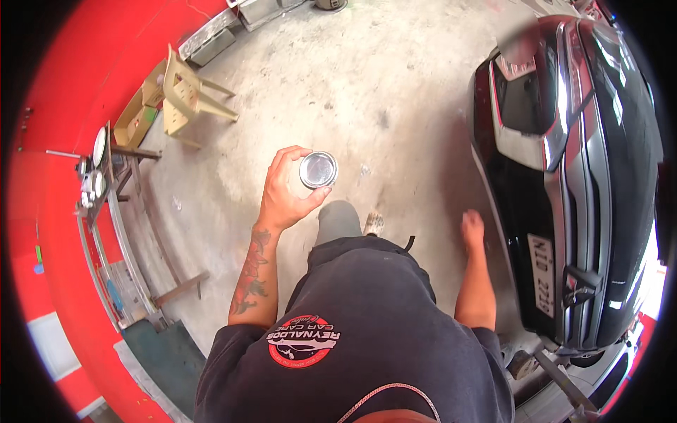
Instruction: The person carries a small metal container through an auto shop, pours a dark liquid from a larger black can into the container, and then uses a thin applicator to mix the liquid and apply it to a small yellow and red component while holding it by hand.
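A small round metal tin [319,170] with a shiny silver top is gripped by its sides in my left hand [283,189]. The thumb lies at its near side and the fingers curl round its far side, holding it up in front of my body above the floor. Down at my right side hangs my right hand [473,229], a little blurred. Its fingers are curled in and no object shows in them. That hand is nearest to the front of a black car [508,211], with a gap between them.
The car fills the right side. A beige plastic chair [182,99] and cardboard boxes [137,123] stand by the red wall [63,92] at the far left. A bench [116,151] with small items runs along the left, beside a dark green sheet [159,356]. Concrete floor [338,84] lies ahead.
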`<state>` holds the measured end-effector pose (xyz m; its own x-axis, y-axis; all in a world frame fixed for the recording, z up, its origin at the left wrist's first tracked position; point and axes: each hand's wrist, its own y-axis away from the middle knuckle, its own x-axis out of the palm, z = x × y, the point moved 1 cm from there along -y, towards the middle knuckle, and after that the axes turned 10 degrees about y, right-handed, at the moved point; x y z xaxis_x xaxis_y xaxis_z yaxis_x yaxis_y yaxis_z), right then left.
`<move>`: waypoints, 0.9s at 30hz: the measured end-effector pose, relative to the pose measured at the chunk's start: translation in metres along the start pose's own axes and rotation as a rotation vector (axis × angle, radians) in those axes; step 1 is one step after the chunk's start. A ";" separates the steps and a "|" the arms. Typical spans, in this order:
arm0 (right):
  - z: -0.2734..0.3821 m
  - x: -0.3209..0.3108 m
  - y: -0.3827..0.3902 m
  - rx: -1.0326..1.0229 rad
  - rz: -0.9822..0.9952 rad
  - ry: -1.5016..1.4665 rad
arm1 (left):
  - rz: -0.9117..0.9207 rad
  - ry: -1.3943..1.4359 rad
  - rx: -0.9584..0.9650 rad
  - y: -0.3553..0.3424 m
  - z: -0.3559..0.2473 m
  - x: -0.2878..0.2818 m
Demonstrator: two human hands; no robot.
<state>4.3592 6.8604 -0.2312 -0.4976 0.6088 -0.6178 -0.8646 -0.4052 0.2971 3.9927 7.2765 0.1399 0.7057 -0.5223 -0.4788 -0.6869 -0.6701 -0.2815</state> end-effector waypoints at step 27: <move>0.491 0.007 -0.468 -0.053 -0.200 0.132 | 0.345 0.081 0.151 -0.796 0.179 0.185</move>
<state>4.7265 7.3892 -0.0170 -0.3009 0.5877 -0.7511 -0.9383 -0.3231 0.1231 4.6389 7.8078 0.1263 0.4362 -0.7474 -0.5012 -0.8999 -0.3660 -0.2373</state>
